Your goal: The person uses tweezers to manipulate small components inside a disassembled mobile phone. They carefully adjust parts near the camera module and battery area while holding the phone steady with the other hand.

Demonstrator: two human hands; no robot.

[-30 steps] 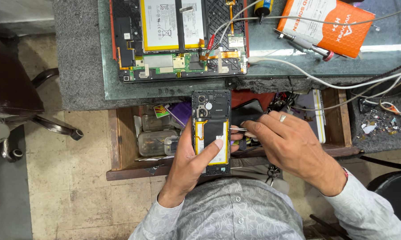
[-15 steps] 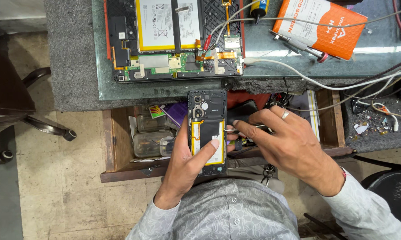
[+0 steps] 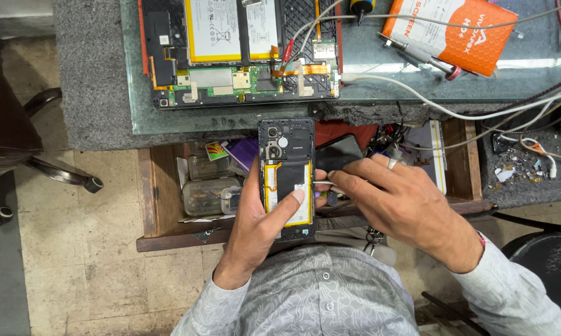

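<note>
My left hand (image 3: 261, 221) grips an opened black phone (image 3: 286, 152) with its back cover off, thumb lying across the black and yellow battery (image 3: 286, 180). The phone is held upright over an open wooden drawer (image 3: 162, 236). My right hand (image 3: 398, 202), a ring on one finger, pinches a thin metal tool (image 3: 321, 183) whose tip touches the phone's right edge beside the battery. On the glass-topped bench (image 3: 367, 93) above lies an opened tablet (image 3: 243, 53) showing its batteries and circuit boards.
The drawer holds clear plastic boxes (image 3: 205, 194), cards and a dark phone (image 3: 339, 154). An orange packet (image 3: 458, 31), a screwdriver (image 3: 417, 55) and white cables (image 3: 454, 112) lie on the bench. A chair base (image 3: 37, 168) stands at left, a black stool (image 3: 545, 261) at right.
The view has shifted slightly. My right hand has moved a little left, bringing the tool's tip against the phone's right edge. The left hand keeps its grip.
</note>
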